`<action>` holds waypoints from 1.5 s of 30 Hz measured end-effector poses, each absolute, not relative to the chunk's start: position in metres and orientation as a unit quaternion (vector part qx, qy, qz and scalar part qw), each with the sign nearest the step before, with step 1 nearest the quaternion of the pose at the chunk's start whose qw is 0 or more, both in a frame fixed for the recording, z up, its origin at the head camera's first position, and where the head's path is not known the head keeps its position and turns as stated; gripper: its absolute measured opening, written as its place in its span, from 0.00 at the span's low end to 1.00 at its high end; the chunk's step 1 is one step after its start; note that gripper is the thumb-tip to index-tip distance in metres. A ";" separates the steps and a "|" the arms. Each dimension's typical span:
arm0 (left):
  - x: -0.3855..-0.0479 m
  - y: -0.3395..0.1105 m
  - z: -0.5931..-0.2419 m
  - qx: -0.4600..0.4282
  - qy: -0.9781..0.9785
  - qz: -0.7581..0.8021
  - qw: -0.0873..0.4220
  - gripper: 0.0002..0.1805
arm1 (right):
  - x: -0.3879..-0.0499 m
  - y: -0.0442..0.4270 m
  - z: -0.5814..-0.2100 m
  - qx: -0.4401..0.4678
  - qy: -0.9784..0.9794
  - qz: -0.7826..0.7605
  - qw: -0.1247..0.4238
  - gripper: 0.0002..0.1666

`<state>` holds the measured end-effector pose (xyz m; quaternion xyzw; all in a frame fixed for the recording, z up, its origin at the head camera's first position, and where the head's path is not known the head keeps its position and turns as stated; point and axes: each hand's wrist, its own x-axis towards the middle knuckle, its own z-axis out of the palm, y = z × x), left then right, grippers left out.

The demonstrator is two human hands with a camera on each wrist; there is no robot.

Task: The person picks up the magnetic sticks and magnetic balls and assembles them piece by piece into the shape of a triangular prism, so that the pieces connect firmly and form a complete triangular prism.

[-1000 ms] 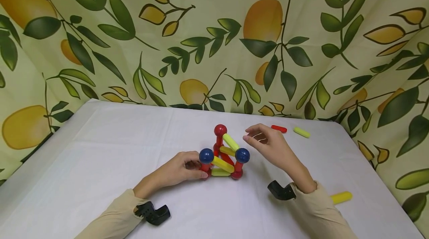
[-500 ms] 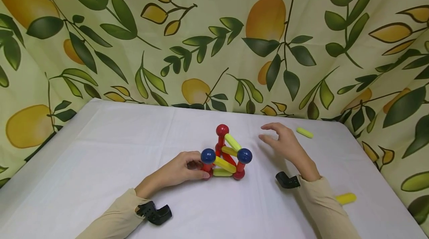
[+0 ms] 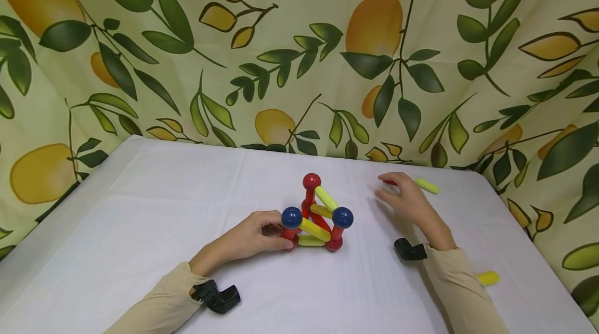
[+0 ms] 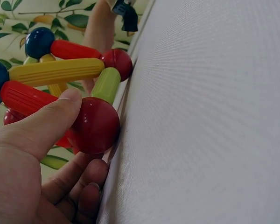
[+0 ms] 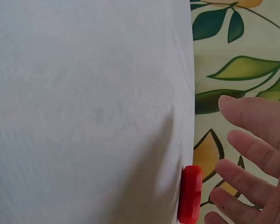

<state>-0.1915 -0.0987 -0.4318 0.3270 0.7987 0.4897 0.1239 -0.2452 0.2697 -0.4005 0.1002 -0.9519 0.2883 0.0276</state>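
Note:
A magnetic rod-and-ball frame [image 3: 314,230] stands on the table, with blue balls and a red ball on top and red balls at its base. My left hand [image 3: 255,236] grips its lower-left corner. In the left wrist view, the thumb lies against a red rod and the dark red base ball [image 4: 96,125], with the other fingers curled behind. Farther right, my right hand [image 3: 408,200] hovers with relaxed, parted fingers, holding nothing. A short red rod [image 5: 190,194] lies close to its fingertips in the right wrist view, and the hand mostly covers it in the head view.
A light green rod [image 3: 427,185] lies beyond the right hand, near the table's back edge. By the right sleeve is a yellow rod [image 3: 489,278], partly hidden. A fruit-patterned cloth [image 3: 299,53] hangs behind the white table [image 3: 187,183].
My right hand has moved right, away from the frame, and now covers most of the red rod. The left hand keeps its grip on the frame's corner.

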 end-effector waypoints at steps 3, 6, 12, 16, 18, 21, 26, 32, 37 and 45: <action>-0.192 -0.098 -0.432 0.328 0.797 0.492 0.125 0.10 | -0.246 0.275 -0.402 0.094 -0.953 0.286 0.016 0.28; -0.192 -0.098 -0.432 0.328 0.796 0.492 0.126 0.10 | -0.248 0.278 -0.404 0.095 -0.954 0.283 0.013 0.28; -0.191 -0.099 -0.430 0.323 0.799 0.492 0.127 0.09 | -0.251 0.279 -0.406 0.093 -0.956 0.277 0.015 0.27; -0.190 -0.098 -0.429 0.324 0.797 0.493 0.127 0.10 | -0.255 0.278 -0.406 0.089 -0.960 0.266 0.017 0.26; -0.190 -0.099 -0.430 0.324 0.798 0.493 0.127 0.10 | -0.257 0.278 -0.406 0.090 -0.961 0.260 0.016 0.27; -0.190 -0.099 -0.431 0.324 0.798 0.492 0.126 0.10 | -0.259 0.278 -0.405 0.089 -0.964 0.250 0.005 0.28; -0.191 -0.099 -0.432 0.325 0.799 0.490 0.123 0.10 | -0.259 0.278 -0.405 0.082 -0.968 0.236 -0.007 0.26; -0.191 -0.099 -0.433 0.324 0.801 0.489 0.121 0.10 | -0.256 0.275 -0.403 0.053 -0.967 0.247 -0.015 0.19; -0.191 -0.100 -0.431 0.323 0.802 0.488 0.120 0.10 | -0.252 0.272 -0.400 0.045 -0.965 0.256 -0.042 0.20; -0.191 -0.099 -0.431 0.326 0.799 0.490 0.124 0.10 | -0.247 0.267 -0.395 0.044 -0.960 0.262 -0.090 0.23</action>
